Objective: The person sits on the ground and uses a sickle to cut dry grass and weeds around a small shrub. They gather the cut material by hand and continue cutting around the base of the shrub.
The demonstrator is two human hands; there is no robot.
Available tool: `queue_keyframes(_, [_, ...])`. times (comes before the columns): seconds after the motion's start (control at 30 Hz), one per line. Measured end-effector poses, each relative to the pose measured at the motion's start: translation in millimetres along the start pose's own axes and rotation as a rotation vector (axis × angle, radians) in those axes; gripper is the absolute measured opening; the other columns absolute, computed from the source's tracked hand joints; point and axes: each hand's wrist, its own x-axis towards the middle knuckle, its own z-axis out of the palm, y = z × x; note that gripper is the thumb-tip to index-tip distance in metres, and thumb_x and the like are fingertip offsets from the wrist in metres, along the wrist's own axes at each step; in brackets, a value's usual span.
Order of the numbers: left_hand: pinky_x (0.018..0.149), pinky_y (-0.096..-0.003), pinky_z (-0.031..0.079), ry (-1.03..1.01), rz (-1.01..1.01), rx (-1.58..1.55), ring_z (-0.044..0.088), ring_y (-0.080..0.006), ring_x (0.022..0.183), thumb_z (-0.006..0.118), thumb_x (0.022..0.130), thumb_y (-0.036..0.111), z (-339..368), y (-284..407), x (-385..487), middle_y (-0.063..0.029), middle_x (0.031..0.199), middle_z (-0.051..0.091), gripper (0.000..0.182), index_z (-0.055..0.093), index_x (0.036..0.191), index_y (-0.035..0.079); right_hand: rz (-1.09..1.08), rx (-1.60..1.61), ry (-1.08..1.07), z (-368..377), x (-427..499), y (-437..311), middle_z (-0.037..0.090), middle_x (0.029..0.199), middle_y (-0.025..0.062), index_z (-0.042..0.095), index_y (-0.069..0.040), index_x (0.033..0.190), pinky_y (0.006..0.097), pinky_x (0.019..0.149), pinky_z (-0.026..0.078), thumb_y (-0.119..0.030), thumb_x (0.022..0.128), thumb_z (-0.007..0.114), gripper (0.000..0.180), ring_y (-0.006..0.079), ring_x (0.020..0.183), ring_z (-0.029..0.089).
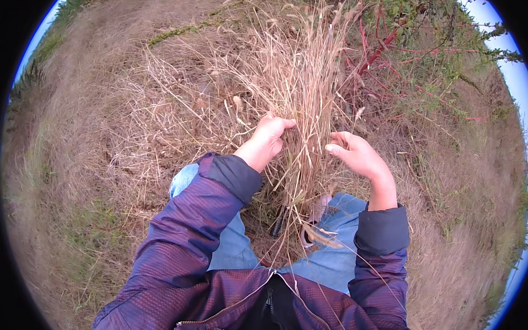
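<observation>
A tall bundle of dry grass stalks (pixel 311 110) stands roughly upright before me, between my two hands. My left hand (pixel 269 137) is at its left side, thumb across the front of some stalks and the other fingers partly hidden among them. On the right side, my right hand (pixel 360 155) is close to the stalks with thumb and fingers apart and nothing visible between them. Loose stalks and a bristly seed head (pixel 322 237) hang down towards my lap. A dark ridged object like a handle (pixel 278 222) lies low between my legs, partly covered by grass.
A branching plant with red stems (pixel 379 53) and green leaves grows at the upper right. Dry, tangled grass (pixel 161 113) covers the ground around me. My bent knees in blue jeans (pixel 340 224) flank the bundle, and a shoe (pixel 306 238) shows by its base.
</observation>
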Motion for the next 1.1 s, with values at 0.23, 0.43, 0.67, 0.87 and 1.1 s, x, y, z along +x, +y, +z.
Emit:
queue_keyframes(0.23, [0.082,-0.0445,0.051,-0.297,-0.3,-0.158,0.061,-0.0251,0.093,0.053,0.091,0.014,5.9,4.2,-6.2,-0.0129,0.101,0.064,0.02,0.057,0.106,0.002,0.279,0.077,-0.17,6.6,-17.8,-8.1,0.066,0.081,0.0111,0.057,-0.001,0.112,0.0261,0.046,0.049,-0.036,0.095,0.058,0.039,0.0131,0.056,0.064])
queue_keyframes(0.43, [0.081,-0.0373,0.052,-0.407,-0.22,0.161,0.062,-0.0185,0.099,0.077,0.081,0.019,21.3,-1.7,-43.5,-0.0068,0.107,0.066,0.037,0.062,0.112,0.005,0.204,0.443,-0.032,29.1,-2.7,-13.7,0.061,0.073,0.0102,0.054,0.007,0.097,0.028,0.053,0.055,-0.036,0.095,0.059,0.043,0.0171,0.06,0.065])
queue_keyframes(0.67, [0.083,-0.0388,0.051,-0.622,-0.266,0.297,0.06,-0.016,0.1,0.081,0.074,0.011,17.1,9.7,-48.4,0.0007,0.103,0.065,0.052,0.057,0.12,0.012,-0.055,1.172,0.05,20.8,9.8,-10.9,0.063,0.09,0.0095,0.054,0.002,0.106,0.0305,0.073,0.056,-0.015,0.091,0.064,0.025,0.0175,0.081,0.064])
queue_keyframes(0.87, [0.086,-0.0328,0.048,-0.516,-0.303,0.391,0.062,-0.0166,0.094,0.078,0.071,0.003,14.6,11.9,-34.1,-0.0019,0.102,0.067,0.044,0.062,0.112,0.009,-0.245,1.107,0.087,16.8,8.4,-16.2,0.054,0.12,0.0127,0.049,-0.001,0.123,0.036,0.091,0.05,-0.004,0.087,0.06,0.038,0.0209,0.107,0.056])
queue_keyframes(1.1, [0.084,-0.0467,0.05,-0.246,-0.174,0.087,0.063,-0.0198,0.084,0.075,0.079,0.01,-9.2,52.5,14.9,-0.004,0.089,0.067,0.021,0.065,0.098,0.007,-0.06,0.069,-0.335,-13.3,-29.1,-30.7,0.054,0.105,0.0057,0.031,-0.009,0.146,0.0277,0.081,0.049,-0.001,0.075,0.066,0.08,0.0128,0.089,0.058])
